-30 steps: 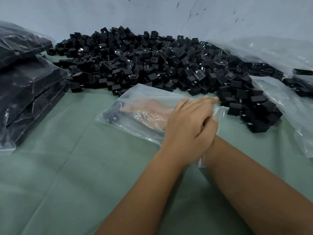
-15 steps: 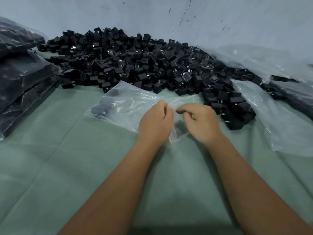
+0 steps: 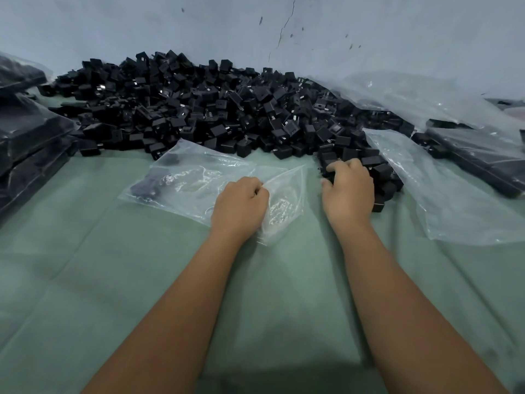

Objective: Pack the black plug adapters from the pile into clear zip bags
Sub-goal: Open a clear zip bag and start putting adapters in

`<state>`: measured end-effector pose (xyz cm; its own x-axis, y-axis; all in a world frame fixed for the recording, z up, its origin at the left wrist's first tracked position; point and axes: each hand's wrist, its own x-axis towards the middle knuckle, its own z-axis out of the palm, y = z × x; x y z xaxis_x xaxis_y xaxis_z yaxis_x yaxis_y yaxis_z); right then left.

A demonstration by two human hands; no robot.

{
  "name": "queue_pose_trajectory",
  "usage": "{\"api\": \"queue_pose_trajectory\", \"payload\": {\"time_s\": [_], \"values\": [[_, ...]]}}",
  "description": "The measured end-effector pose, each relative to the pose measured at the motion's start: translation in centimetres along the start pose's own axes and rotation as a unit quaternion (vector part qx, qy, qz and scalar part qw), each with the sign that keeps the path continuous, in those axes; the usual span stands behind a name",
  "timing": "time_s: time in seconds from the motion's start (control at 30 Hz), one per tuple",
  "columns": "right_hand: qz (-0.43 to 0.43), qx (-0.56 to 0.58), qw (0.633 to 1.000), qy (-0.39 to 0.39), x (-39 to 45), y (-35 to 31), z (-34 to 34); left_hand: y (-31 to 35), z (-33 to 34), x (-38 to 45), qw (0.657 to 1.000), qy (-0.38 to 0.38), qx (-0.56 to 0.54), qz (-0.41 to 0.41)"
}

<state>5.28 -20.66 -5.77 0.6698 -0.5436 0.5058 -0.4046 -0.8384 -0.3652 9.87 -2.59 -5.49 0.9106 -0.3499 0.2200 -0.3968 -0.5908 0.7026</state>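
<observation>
Left hand (image 3: 240,204) pinches zip bag (image 3: 196,180) mouth | right hand (image 3: 348,191) curled on adapter pile (image 3: 216,109), grasp hidden

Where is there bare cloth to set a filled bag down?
Bare green cloth lies nearer than the clear zip bag, right of the stacked filled bags, and between the forearms. Crowded: the adapter pile and loose plastic at right.

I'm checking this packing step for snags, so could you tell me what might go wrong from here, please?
1. The left hand pinches only one edge of the limp bag, so its mouth may sag shut before adapters arrive.
2. The right hand curls its fingers into the pile edge; a loose handful could spill onto the cloth.
3. Metal prongs might snag the thin plastic.
</observation>
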Motion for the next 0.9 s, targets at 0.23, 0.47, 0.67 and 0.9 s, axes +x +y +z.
{"api": "queue_pose_trajectory", "payload": {"time_s": [0.23, 0.47, 0.67, 0.9], "values": [[0.026, 0.447, 0.894, -0.019, -1.6, -3.6, -0.4, -0.3, -0.1, 0.0, 0.999, 0.003, -0.036, -0.007], [-0.045, 0.309, 0.943, -0.118, -2.0, -3.7, 0.8, -0.4, -0.2, -0.2, 0.998, 0.008, -0.067, -0.008], [0.025, 0.41, 0.902, -0.136, -1.4, -2.8, -0.7, -0.4, -0.2, -0.3, 0.993, 0.008, -0.11, -0.033], [-0.06, 0.343, 0.913, -0.211, -1.7, -2.9, -0.5, -0.2, -0.1, -0.5, 0.984, 0.058, -0.169, -0.024]]}}
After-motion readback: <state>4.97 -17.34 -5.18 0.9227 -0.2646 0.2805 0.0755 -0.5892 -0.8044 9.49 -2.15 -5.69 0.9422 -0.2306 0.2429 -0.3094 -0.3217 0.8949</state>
